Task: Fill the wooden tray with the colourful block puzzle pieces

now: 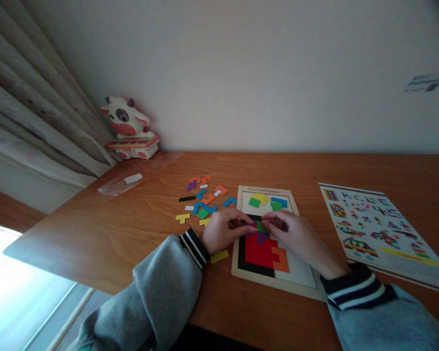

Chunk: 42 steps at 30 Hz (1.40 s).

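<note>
Seemingly steadied from both sides: one black strip (255,217), over the puzzle tray (299,267), between left hand (221,230) and right hand (295,234), fingertips near thumbs (pinched or merely touched, cannot tell).

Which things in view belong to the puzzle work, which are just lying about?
Job:
- wooden tray and pieces in it
- black strip at the fingertips
- loose coloured pieces
- printed sheet, probably reference

Lying about:
- cow toy
- clear plastic wrapper
</note>
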Available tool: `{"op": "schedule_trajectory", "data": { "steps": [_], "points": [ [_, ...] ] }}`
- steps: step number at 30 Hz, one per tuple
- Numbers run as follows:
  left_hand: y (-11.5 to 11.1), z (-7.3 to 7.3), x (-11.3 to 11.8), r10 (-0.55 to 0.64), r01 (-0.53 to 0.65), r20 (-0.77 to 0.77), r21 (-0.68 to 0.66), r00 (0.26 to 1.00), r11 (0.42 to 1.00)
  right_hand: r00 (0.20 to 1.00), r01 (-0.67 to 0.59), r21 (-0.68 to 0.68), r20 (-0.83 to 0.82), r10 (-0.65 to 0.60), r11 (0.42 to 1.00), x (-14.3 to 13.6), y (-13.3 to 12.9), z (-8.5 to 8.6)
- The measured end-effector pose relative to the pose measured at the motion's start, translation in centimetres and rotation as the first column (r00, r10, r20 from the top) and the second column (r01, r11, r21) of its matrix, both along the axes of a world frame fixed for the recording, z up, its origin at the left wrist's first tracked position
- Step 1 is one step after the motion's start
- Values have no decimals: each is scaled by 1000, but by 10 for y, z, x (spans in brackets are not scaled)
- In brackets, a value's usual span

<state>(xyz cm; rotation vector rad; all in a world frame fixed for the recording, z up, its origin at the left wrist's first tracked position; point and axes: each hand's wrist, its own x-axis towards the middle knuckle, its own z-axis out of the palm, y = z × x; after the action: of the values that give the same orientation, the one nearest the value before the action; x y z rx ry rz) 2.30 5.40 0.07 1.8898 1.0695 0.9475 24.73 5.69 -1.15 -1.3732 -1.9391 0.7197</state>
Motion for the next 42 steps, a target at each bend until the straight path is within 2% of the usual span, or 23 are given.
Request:
{"op": "schedule_trajectory", "data": {
  "steps": [5, 10, 13, 15, 19, 23, 27, 33, 39, 42],
  "points": [
    [0, -2, 3, 34, -26, 137, -61, 990, 998, 997, -5, 0, -78, 5, 1000, 0, -3, 8],
    [0, -1, 3, 31, -11, 214, -93, 976, 996, 975, -186, -77, -140, 174, 980, -4, -9, 17],
    [0, -2, 2, 8, 15, 251, -90, 968, 996, 967, -226, -69, -138, 215, 972, -7, -11, 18],
    [0, -3, 3, -14, 37, 257, -85, 966, 996, 961, -233, -88, -172, 215, 969, -8, -11, 18],
    [0, -6, 3, -24, 50, 235, -105, 972, 993, 933, -201, -159, -332, 140, 967, -6, -10, 21],
    [-1, -4, 3, -34, 51, 193, -84, 981, 995, 916, -222, -187, -377, 138, 957, -4, -9, 19],
    [-1, 0, 3, -8, 13, 162, -32, 987, 999, 921, -217, -171, -362, 143, 961, -5, -9, 16],
    [-1, 0, 3, -47, 49, 122, -15, 991, 999, 953, -151, -125, -281, 111, 981, 10, -3, 26],
    [-2, 6, 3, -72, 69, 33, 93, 997, 993, 961, -244, -262, -195, 197, 934, 37, 6, 19],
    [-3, 6, 3, -77, 75, 19, 102, 997, 992, 967, -222, -301, -189, 170, 927, 40, 7, 13]
  ]
}}
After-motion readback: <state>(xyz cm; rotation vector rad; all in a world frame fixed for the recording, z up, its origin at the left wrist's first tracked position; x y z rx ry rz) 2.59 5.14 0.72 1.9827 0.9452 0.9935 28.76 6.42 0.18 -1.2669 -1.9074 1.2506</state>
